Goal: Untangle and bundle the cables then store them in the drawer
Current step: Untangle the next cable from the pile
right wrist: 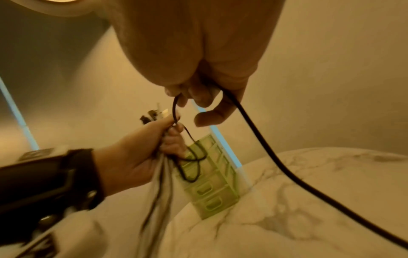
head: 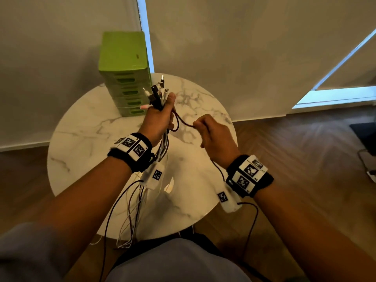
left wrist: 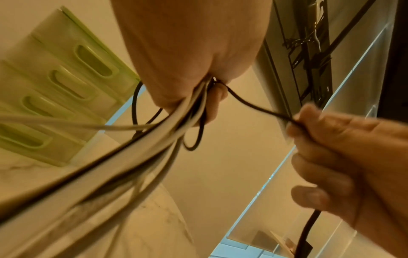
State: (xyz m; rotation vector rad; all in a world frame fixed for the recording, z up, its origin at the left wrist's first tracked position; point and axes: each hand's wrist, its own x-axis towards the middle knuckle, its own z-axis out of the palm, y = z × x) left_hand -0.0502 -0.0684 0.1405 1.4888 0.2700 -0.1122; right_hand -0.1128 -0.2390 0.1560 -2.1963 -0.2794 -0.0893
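Note:
My left hand (head: 160,121) grips a bunch of white and black cables (head: 157,94) above the round marble table (head: 85,123); their plugs stick up past my thumb and the tails (head: 134,208) hang down over the table's near edge. My right hand (head: 211,135) pinches one dark cable (head: 183,122) that runs from the left fist in a small loop. That dark cable (right wrist: 276,157) trails on below my right wrist. In the left wrist view the cable bunch (left wrist: 137,144) leaves my left palm and the right hand (left wrist: 344,153) holds the dark cable (left wrist: 253,104).
A green drawer unit (head: 124,72) with several shut drawers stands at the table's far left, near the wall. Wood floor surrounds the table. A dark mat (head: 366,133) and a small device lie on the floor at right.

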